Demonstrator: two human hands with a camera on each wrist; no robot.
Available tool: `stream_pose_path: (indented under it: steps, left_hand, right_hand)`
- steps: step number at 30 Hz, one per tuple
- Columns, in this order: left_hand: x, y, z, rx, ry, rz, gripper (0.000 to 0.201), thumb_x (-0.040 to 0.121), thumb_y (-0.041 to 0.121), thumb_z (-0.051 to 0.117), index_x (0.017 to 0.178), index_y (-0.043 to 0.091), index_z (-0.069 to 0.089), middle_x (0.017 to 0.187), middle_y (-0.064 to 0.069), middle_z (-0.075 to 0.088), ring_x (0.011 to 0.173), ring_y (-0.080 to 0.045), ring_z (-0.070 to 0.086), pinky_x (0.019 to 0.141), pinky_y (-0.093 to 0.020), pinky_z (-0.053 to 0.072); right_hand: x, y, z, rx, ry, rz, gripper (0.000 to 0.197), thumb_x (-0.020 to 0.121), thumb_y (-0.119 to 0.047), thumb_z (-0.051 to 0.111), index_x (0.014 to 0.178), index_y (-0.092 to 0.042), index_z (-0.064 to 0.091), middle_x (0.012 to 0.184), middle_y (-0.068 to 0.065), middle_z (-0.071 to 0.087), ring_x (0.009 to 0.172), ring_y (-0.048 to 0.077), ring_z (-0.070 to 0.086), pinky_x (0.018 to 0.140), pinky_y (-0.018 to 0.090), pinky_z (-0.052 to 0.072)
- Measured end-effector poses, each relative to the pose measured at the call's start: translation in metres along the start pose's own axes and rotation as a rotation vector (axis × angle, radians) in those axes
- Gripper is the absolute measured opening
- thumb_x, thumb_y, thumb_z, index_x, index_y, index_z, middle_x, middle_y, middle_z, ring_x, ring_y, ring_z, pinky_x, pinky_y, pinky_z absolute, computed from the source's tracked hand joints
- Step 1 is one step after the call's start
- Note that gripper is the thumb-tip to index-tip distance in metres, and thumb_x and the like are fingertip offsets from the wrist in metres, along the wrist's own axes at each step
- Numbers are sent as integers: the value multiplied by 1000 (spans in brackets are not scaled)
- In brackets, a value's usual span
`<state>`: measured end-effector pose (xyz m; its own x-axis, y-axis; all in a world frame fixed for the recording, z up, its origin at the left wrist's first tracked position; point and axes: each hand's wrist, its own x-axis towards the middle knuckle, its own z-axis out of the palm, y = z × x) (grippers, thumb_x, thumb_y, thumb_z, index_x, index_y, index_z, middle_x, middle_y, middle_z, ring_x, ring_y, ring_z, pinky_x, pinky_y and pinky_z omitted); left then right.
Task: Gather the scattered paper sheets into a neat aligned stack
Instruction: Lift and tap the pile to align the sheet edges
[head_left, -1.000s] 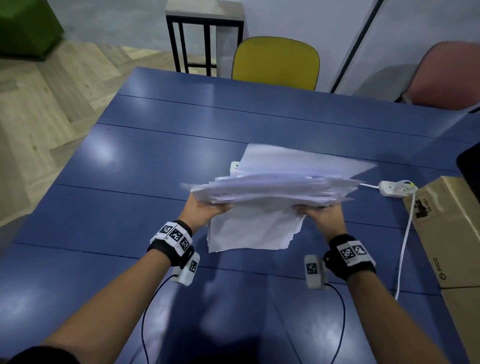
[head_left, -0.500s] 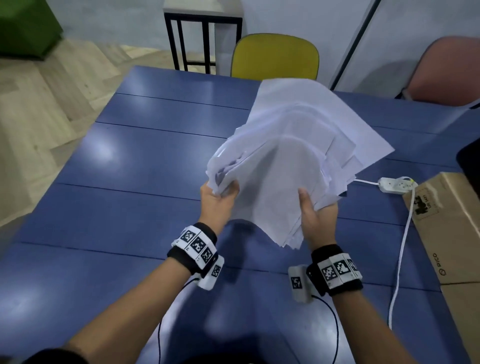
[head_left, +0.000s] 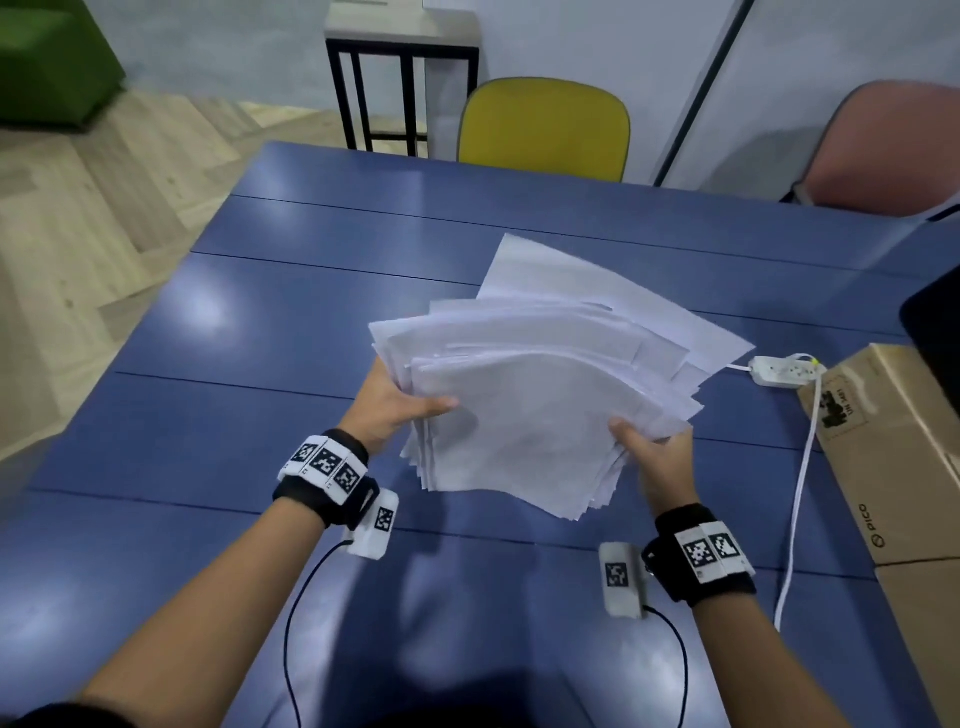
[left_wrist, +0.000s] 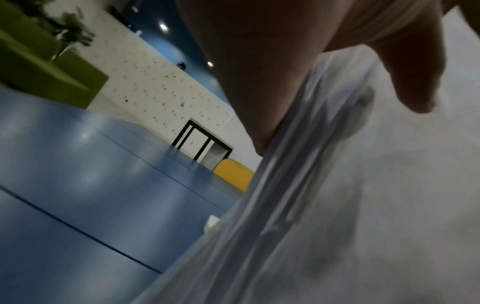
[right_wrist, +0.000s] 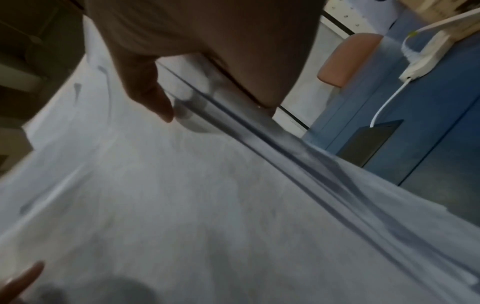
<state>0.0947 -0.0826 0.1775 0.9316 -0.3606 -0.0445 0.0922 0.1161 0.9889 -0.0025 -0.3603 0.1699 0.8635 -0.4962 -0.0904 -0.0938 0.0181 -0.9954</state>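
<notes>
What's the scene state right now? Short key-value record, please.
held item: sheaf of paper sheets, lifted off the table, edges fanned and uneven
left hand: grips the sheaf's left edge, thumb on top
right hand: grips the sheaf's right near edge, thumb on top
surface: blue table
nearby: power strip and cardboard box at right
alignment: not yet done

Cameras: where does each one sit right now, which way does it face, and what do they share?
Head: looks down over the blue table; both forearms, left hand, right hand.
Left wrist: looks along the thumb, yellow chair behind.
Right wrist: thumb, power strip beyond.
All share the paper stack.
</notes>
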Motion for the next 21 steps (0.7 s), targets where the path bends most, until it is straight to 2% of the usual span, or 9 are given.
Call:
stream_pose_path:
  steps: [1, 3, 5, 8, 10, 13, 15, 18, 21]
  left_hand:
    - [-1, -3, 0, 45, -33, -39, 60, 59, 2, 84, 115, 7, 62, 109, -6, 72, 103, -23, 68, 90, -37, 55]
    - [-2, -7, 5, 100, -52, -75, 55, 58, 0, 83, 109, 12, 65, 105, -3, 74, 102, -23, 69, 91, -39, 55]
    - [0, -5, 10, 51, 4, -58, 55, 59, -3, 81, 111, 9, 63, 106, -4, 73, 102, -24, 69, 89, -37, 55]
    - [3, 0, 16, 0, 100, 19, 56, 63, -6, 80, 114, 2, 61, 113, -15, 69, 108, -28, 66, 93, -40, 53]
    - [0, 3, 25, -19, 164, 66, 54, 67, -9, 78, 117, -2, 59, 113, -14, 69, 107, -25, 66, 92, -37, 54]
    - [-2, 10, 37, -46, 262, 149, 43, 71, -12, 73, 109, 4, 62, 97, 2, 73, 92, -13, 70, 81, -26, 55]
    - [-1, 10, 37, -32, 264, 167, 39, 75, -13, 71, 108, 3, 62, 96, -1, 72, 90, -12, 69, 81, -27, 55]
    - [-2, 1, 28, 21, 229, 93, 48, 68, -3, 78, 112, 7, 61, 104, -7, 71, 94, -18, 70, 86, -38, 56]
    - [-1, -4, 19, 19, 176, 44, 62, 64, 1, 80, 121, 2, 55, 113, -14, 69, 103, -25, 68, 88, -42, 56]
  right_hand:
    - [-3, 0, -1, -15, -31, 4, 19, 83, 17, 61, 93, 0, 63, 70, -12, 73, 68, -3, 68, 66, 14, 55]
    - [-9, -4, 5, -13, -51, -5, 25, 80, 12, 68, 103, 3, 64, 86, -2, 75, 78, 1, 71, 79, 24, 59]
    - [-12, -16, 13, 21, -25, -66, 35, 78, 7, 73, 110, -1, 63, 98, 2, 71, 88, 3, 71, 86, 25, 57]
    - [-13, -30, 20, 93, 16, -129, 34, 77, 4, 76, 104, -13, 68, 105, 6, 72, 103, 21, 69, 92, 37, 55]
    - [-15, -36, 24, 136, 49, -132, 30, 77, 1, 77, 105, -3, 68, 104, 11, 73, 102, 26, 70, 91, 43, 55]
    - [-16, -44, 27, 148, 59, -166, 34, 80, 4, 73, 111, 11, 62, 95, 7, 70, 88, 9, 70, 80, 28, 57]
    - [-16, -41, 26, 142, 34, -175, 35, 82, 5, 69, 116, 9, 59, 97, 6, 69, 87, 3, 70, 75, 18, 55]
    - [-16, -25, 21, 102, 17, -154, 41, 80, 7, 71, 119, 6, 57, 106, 10, 69, 95, 10, 69, 80, 24, 55]
    - [-15, -21, 15, 64, -6, -137, 36, 76, 9, 73, 110, 9, 63, 90, -5, 74, 85, 3, 70, 75, 19, 55]
